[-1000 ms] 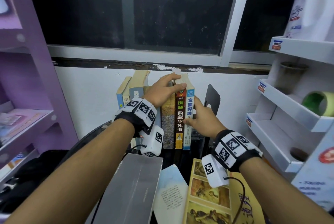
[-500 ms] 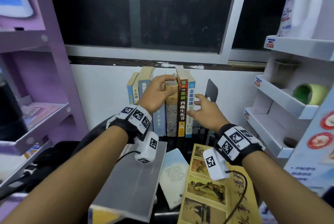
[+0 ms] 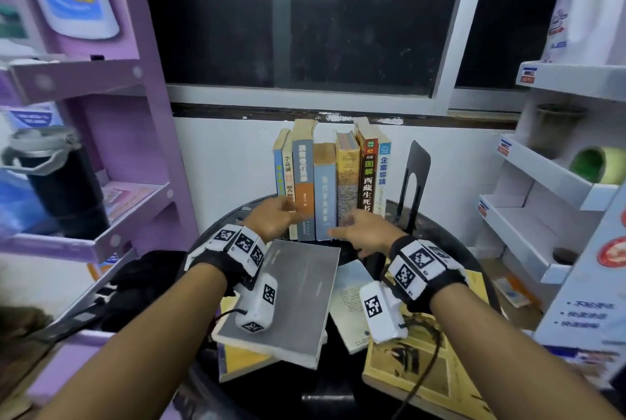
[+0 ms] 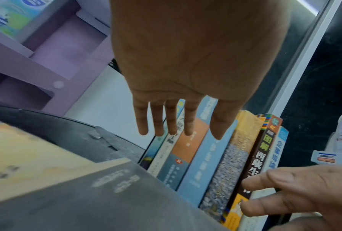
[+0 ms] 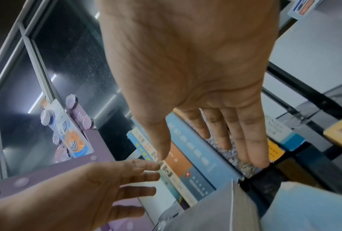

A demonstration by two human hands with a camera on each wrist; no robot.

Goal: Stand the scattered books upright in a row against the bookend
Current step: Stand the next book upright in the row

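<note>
On the round table [image 3: 450,243], left to right, the left hand [image 3: 274,216] and right hand [image 3: 360,228] hover spread, holding nothing, before the row of books [image 3: 332,182] near the bookend [image 3: 415,179], where a careless nudge might topple it.

Tabletop [image 3: 440,243]: we see a round, dark surface set against the white wall.
Row of books [image 3: 332,182]: we count seven standing upright at the back, spines toward us.
Bookend [image 3: 414,179]: black metal, upright just right of the row; we see a narrow gap at its top.
Grey book [image 3: 291,297]: lies flat in front, over a yellow-edged one.
Pale blue book [image 3: 349,297]: flat, in the middle.
Yellow illustrated book [image 3: 416,368]: flat at front right.
</note>
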